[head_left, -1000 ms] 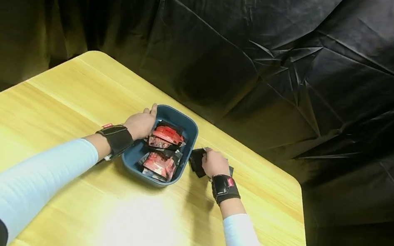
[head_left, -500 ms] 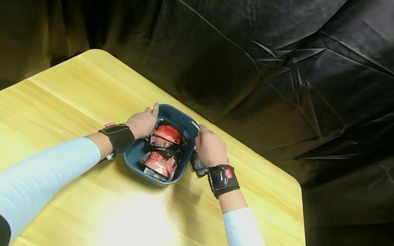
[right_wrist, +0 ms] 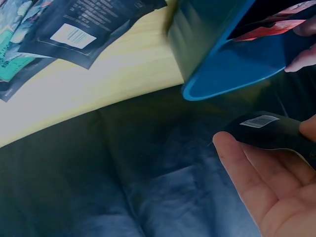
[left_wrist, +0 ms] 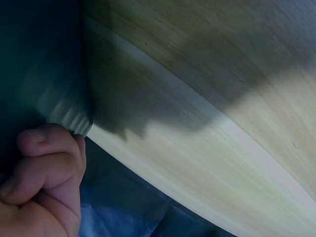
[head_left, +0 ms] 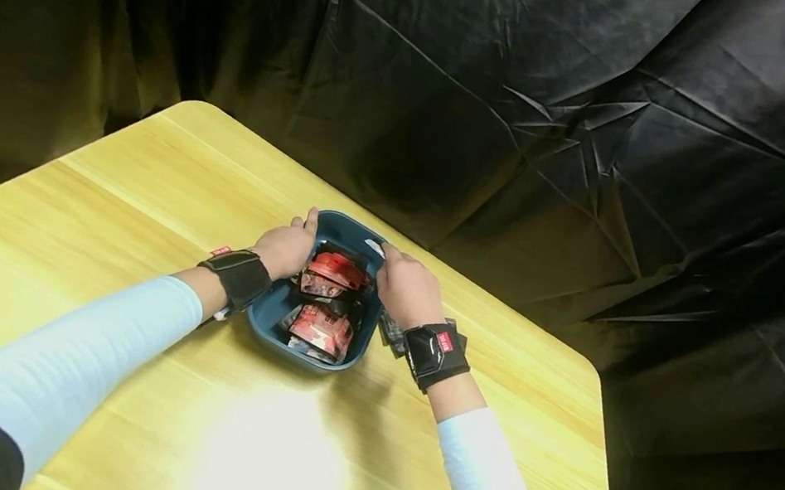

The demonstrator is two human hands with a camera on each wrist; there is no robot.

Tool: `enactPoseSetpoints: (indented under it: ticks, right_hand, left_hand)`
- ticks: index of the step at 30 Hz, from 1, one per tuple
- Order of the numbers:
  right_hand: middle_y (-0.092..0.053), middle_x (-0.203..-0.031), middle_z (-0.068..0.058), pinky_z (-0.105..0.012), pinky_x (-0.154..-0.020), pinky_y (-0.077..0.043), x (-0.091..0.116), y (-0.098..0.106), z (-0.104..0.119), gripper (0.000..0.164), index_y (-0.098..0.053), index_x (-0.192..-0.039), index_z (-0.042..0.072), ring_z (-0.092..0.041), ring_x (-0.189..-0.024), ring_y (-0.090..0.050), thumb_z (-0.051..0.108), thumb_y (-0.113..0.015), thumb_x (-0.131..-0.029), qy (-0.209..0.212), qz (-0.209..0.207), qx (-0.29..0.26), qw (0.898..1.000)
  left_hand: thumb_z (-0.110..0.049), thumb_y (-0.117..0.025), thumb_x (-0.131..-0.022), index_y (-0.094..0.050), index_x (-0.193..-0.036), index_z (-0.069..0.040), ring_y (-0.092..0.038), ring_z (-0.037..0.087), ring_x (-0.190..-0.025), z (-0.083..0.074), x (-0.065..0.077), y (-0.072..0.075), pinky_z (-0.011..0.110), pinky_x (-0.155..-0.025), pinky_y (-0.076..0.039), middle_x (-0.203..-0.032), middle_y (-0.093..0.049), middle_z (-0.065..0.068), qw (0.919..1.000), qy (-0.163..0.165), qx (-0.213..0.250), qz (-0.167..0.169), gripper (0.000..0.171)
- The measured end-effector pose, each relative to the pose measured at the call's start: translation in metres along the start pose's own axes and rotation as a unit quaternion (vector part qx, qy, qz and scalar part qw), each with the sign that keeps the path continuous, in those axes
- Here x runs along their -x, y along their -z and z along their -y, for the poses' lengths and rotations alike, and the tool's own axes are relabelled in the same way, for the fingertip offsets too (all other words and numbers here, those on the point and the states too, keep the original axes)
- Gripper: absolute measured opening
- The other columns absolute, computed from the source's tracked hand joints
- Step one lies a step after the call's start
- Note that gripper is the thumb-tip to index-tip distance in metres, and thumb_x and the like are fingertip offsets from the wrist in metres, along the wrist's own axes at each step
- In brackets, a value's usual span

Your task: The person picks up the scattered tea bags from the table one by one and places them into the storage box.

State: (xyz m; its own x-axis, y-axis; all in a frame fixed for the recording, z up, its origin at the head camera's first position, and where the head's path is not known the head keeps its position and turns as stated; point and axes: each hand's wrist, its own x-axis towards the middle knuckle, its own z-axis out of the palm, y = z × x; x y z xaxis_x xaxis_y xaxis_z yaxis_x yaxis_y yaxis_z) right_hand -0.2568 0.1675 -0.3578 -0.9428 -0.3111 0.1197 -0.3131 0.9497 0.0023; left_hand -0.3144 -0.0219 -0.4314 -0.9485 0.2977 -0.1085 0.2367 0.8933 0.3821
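Observation:
A deep blue plastic bin (head_left: 267, 318) stands on the table with several red-and-black packets (head_left: 322, 329) inside. My left hand (head_left: 286, 250) grips its left wall near the far corner. In the left wrist view those fingers (left_wrist: 47, 170) are bent against the outside of the bin. Over the bin's right rim, my right hand (head_left: 410, 289) pinches a black packet (right_wrist: 259, 132) between thumb and fingers. A white barcode label shows on that packet, and my palm hides part of it. It is above the packets lying in the bin.
More black packets (head_left: 391, 333) lie on the wooden table (head_left: 167, 188) right of the bin, partly under my right wrist. One loose packet (right_wrist: 94, 32) shows a barcode label. Behind the table's far edge hangs a black sheet (head_left: 457, 103).
My right hand has picked up a black packet from the table right of the bin and brought it up and left over the rim. My left hand stays on the bin.

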Motion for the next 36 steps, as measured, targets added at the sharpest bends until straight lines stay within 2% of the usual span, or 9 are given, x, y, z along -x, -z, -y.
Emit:
enactPoseSetpoints:
  ticks: [4, 7, 10, 14, 17, 21, 25, 32, 36]
  right_hand:
    - [-0.061, -0.124, -0.011, -0.042, -0.084, -0.051, -0.002, 0.002, 0.005, 0.047, -0.047, -0.137, 0.011, -0.024, -0.104, -0.062, 0.025, -0.052, -0.093, 0.013, 0.015, -0.020, 1.000]
    - [-0.045, -0.143, -0.013, -0.052, -0.098, -0.042, -0.001, 0.004, 0.005, 0.059, -0.039, -0.143, 0.016, -0.030, -0.127, -0.046, 0.042, -0.051, -0.092, 0.013, 0.038, -0.047, 0.998]
    - [-0.035, -0.149, -0.013, -0.056, -0.104, -0.035, 0.001, 0.007, -0.002, 0.064, -0.036, -0.145, 0.017, -0.031, -0.136, -0.035, 0.050, -0.049, -0.091, -0.003, 0.046, -0.065, 0.997]
    - [-0.041, -0.145, -0.015, -0.048, -0.107, -0.035, 0.006, 0.003, -0.023, 0.053, -0.043, -0.140, 0.010, -0.031, -0.133, -0.040, 0.036, -0.050, -0.094, -0.043, 0.044, -0.061, 0.996]
    - [-0.051, -0.137, -0.014, -0.044, -0.103, -0.040, 0.012, -0.010, -0.038, 0.046, -0.049, -0.135, 0.008, -0.031, -0.125, -0.049, 0.027, -0.051, -0.093, -0.086, 0.072, -0.046, 0.993]
    - [-0.060, -0.125, -0.013, -0.045, -0.093, -0.046, 0.022, -0.038, -0.050, 0.055, -0.051, -0.133, 0.008, -0.030, -0.111, -0.058, 0.041, -0.055, -0.089, -0.141, 0.148, -0.028, 0.978]
    - [-0.061, -0.120, -0.016, -0.044, -0.089, -0.047, 0.030, -0.060, -0.052, 0.073, -0.045, -0.136, 0.005, -0.031, -0.106, -0.060, 0.053, -0.060, -0.083, -0.161, 0.211, -0.018, 0.964]
    - [-0.061, -0.122, -0.018, -0.044, -0.091, -0.047, 0.032, -0.064, -0.047, 0.057, -0.047, -0.135, 0.003, -0.034, -0.111, -0.058, 0.040, -0.052, -0.091, -0.156, 0.219, -0.021, 0.963]
    - [-0.065, -0.112, -0.019, -0.045, -0.084, -0.049, 0.031, -0.060, -0.046, 0.044, -0.053, -0.129, 0.003, -0.033, -0.102, -0.062, 0.031, -0.048, -0.095, -0.148, 0.191, -0.027, 0.970]
  left_hand:
    - [-0.005, -0.039, -0.094, -0.003, -0.147, 0.009, -0.061, 0.035, -0.080, -0.001, 0.001, 0.001, 0.045, -0.068, -0.052, -0.131, -0.040, 0.036, 1.0000, 0.000, -0.001, 0.002, 0.065]
    - [-0.005, -0.039, -0.094, -0.002, -0.147, 0.009, -0.061, 0.033, -0.079, -0.001, 0.002, 0.002, 0.045, -0.067, -0.052, -0.132, -0.040, 0.036, 1.0000, 0.001, -0.001, 0.005, 0.066]
    - [-0.005, -0.038, -0.095, -0.001, -0.147, 0.008, -0.061, 0.033, -0.079, -0.002, 0.001, 0.002, 0.044, -0.067, -0.052, -0.133, -0.038, 0.036, 1.0000, 0.003, -0.002, 0.006, 0.065]
    - [-0.005, -0.037, -0.096, -0.001, -0.147, 0.007, -0.061, 0.032, -0.080, -0.003, -0.001, 0.002, 0.044, -0.068, -0.052, -0.134, -0.038, 0.036, 1.0000, 0.004, -0.003, 0.004, 0.064]
    - [-0.005, -0.038, -0.096, -0.001, -0.147, 0.008, -0.061, 0.032, -0.078, -0.002, -0.001, 0.001, 0.043, -0.067, -0.052, -0.133, -0.038, 0.036, 1.0000, 0.003, -0.004, 0.003, 0.065]
    - [-0.006, -0.038, -0.096, -0.002, -0.147, 0.008, -0.061, 0.031, -0.077, -0.001, -0.001, -0.001, 0.043, -0.067, -0.052, -0.133, -0.039, 0.036, 1.0000, 0.004, -0.007, 0.002, 0.065]
    - [-0.007, -0.037, -0.096, -0.001, -0.147, 0.008, -0.060, 0.031, -0.077, -0.001, 0.000, -0.002, 0.043, -0.067, -0.052, -0.132, -0.040, 0.036, 1.0000, 0.005, -0.004, 0.006, 0.064]
    - [-0.007, -0.039, -0.096, -0.001, -0.147, 0.008, -0.061, 0.032, -0.080, -0.001, 0.001, -0.001, 0.044, -0.069, -0.052, -0.132, -0.040, 0.035, 0.9999, 0.007, -0.003, 0.007, 0.065]
    - [-0.007, -0.040, -0.096, -0.002, -0.147, 0.009, -0.061, 0.033, -0.083, -0.001, 0.002, 0.001, 0.045, -0.070, -0.052, -0.132, -0.040, 0.036, 1.0000, 0.004, -0.006, 0.003, 0.066]
